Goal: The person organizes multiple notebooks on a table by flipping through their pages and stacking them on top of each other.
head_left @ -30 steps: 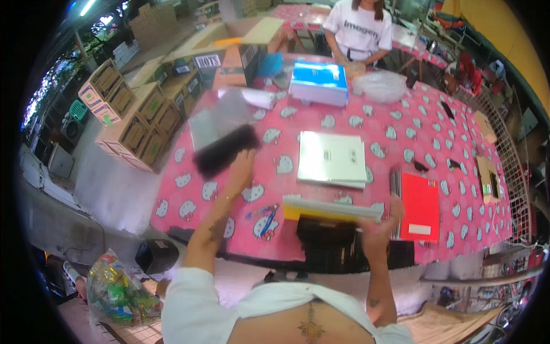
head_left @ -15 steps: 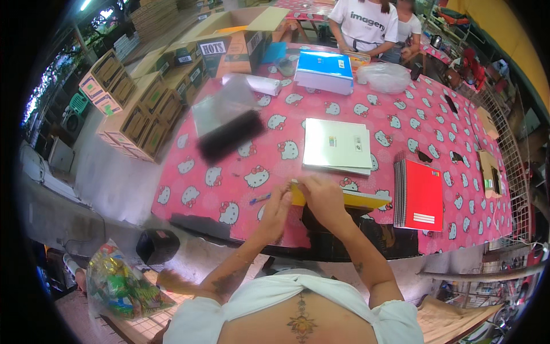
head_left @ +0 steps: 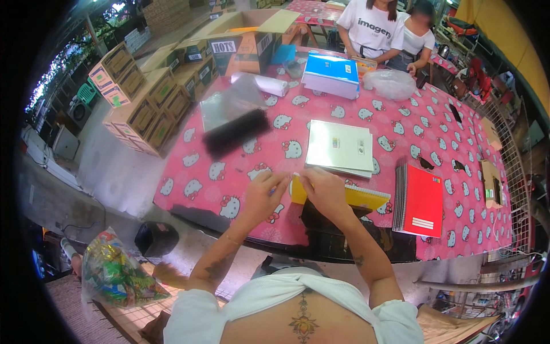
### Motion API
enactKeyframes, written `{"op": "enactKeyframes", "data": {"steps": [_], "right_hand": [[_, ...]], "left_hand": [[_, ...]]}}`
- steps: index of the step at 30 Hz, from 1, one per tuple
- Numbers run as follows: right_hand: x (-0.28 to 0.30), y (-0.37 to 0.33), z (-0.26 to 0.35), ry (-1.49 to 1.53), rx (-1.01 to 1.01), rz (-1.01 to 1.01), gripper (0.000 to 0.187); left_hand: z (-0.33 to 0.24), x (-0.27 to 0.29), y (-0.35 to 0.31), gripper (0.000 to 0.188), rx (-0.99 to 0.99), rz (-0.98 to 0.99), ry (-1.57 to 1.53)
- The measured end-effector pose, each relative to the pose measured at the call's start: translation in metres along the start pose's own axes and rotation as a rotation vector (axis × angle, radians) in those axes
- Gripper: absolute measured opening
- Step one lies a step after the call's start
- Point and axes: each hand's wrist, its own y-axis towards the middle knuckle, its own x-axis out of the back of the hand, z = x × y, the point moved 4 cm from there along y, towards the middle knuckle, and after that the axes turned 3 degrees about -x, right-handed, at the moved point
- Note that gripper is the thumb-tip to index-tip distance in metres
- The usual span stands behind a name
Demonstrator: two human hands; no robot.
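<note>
A yellow notebook (head_left: 366, 198) stands on its long edge near the table's front, its bound edge upward. My right hand (head_left: 326, 194) is closed at the notebook's left end, fingertips pinching the top corner. My left hand (head_left: 265, 196) is closed just left of that corner, thumb and forefinger together. A small slim blue thing (head_left: 272, 192) shows between its fingers; its kind is too small to make out. A dark block-like thing (head_left: 321, 222) lies below the notebook, partly hidden by my right forearm.
White notebooks (head_left: 338, 146) lie beyond my hands, red spiral notebooks (head_left: 423, 198) to the right. Farther back are a blue-covered stack (head_left: 331, 71), a clear plastic bag (head_left: 389, 83) and a dark blurred roll-like thing (head_left: 236, 135). Cartons (head_left: 146, 106) stand left; two people (head_left: 372, 28) are across the table.
My left hand has drawn slightly left, away from the notebook's corner, so a gap shows between my hands. The right hand stays at the corner. The whole view has shifted a little.
</note>
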Motion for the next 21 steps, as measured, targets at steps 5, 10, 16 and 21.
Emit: {"op": "enactKeyframes", "data": {"steps": [5,10,16,21], "right_hand": [[0.002,0.003,0.003,0.006,0.008,-0.008,0.01],[0.004,0.001,0.004,-0.005,0.005,-0.013,0.009],[0.005,0.0,0.006,0.03,0.041,0.029,0.009],[0.006,0.004,-0.001,0.121,0.046,0.07,0.013]], "left_hand": [[0.004,0.0,0.003,0.015,0.039,0.082,0.027],[0.01,-0.002,0.01,0.015,0.018,0.132,-0.005],[0.019,0.0,0.02,0.016,0.001,0.22,0.039],[0.021,0.002,0.04,0.017,-0.13,0.389,-0.054]]}}
